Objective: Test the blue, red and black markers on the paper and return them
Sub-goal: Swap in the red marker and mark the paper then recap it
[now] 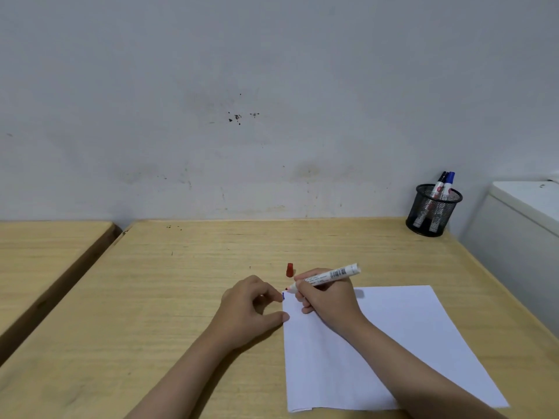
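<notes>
Nearest the camera, two bare forearms came up from the bottom edge of the frame toward its centre. A white sheet of paper (378,343) lay flat on the wooden desk (181,297), filling the lower right, and the right forearm crossed over it.

The right hand (326,300) rested on the upper left part of the sheet, its fingers (305,290) clamped around a red marker (325,277). The marker's white barrel slanted up to the right, and its uncapped red tip pointed at the paper's upper left corner (whether the tip actually touched the sheet could not be told). A short blue stroke (283,295) stood at that corner, just left of the tip.

The left hand (248,309) lay on the desk just left of the paper, holding nothing; its fingers were loosely curled and apart, with the thumb tip reaching the sheet's left edge and a fingertip close to the blue stroke.

Just beyond the hands, a small red cap (289,270) stood upright on the bare desk, clear of the paper.

Farther back, in the right middle of the frame, a black mesh pen cup (433,211) sat in the desk's far right corner by the wall. It held a blue marker (448,184) and a black marker (439,186), both capped and leaning to the right.

A second wooden surface (45,252) lay at the left, apart from the desk.
</notes>
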### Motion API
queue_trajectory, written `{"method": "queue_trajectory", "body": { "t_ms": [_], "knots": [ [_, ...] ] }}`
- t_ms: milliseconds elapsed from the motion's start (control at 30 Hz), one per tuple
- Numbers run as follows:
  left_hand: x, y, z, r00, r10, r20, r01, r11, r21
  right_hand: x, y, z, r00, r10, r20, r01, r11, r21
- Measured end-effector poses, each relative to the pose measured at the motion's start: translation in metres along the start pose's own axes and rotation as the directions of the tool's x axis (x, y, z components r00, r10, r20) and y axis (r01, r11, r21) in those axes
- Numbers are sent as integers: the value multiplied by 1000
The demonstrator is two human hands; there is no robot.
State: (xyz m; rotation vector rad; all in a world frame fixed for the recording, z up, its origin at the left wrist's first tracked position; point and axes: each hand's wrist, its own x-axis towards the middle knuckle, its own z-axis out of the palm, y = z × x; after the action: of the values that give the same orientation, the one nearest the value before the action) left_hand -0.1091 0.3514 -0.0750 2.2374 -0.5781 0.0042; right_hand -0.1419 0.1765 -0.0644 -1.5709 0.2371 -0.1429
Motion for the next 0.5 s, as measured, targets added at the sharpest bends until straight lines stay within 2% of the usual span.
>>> {"method": "queue_trajectory", "body": {
  "t_ms": [500],
  "knots": [
    [-3,-2,1,995,94,22,-96,987,126,5,9,1,999,-36,-4,35,985,-171]
  ]
}}
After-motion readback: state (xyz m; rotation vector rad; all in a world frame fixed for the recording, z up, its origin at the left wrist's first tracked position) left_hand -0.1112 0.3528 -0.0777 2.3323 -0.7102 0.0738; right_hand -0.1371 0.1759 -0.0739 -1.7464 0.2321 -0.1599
